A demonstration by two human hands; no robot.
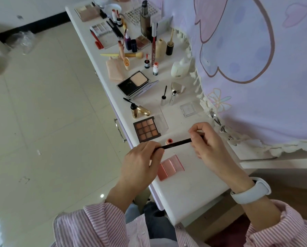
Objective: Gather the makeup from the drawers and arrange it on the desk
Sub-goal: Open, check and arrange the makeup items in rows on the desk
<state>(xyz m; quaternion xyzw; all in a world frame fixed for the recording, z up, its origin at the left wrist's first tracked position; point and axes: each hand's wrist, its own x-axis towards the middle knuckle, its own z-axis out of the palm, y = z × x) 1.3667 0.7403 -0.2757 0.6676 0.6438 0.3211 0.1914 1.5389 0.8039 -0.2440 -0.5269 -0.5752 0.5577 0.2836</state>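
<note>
While two hands pinch one black pencil (176, 144) — left hand (141, 158), right hand (205, 140).

Both hands are held close together, forearms reaching in from 6 o'clock in striped sleeves. The left hand (142, 157) is curled, knuckles up, fingertips pinched. The right hand (205, 139), at its 2 o'clock, is likewise pinched; a white band is worn on its wrist.
</note>
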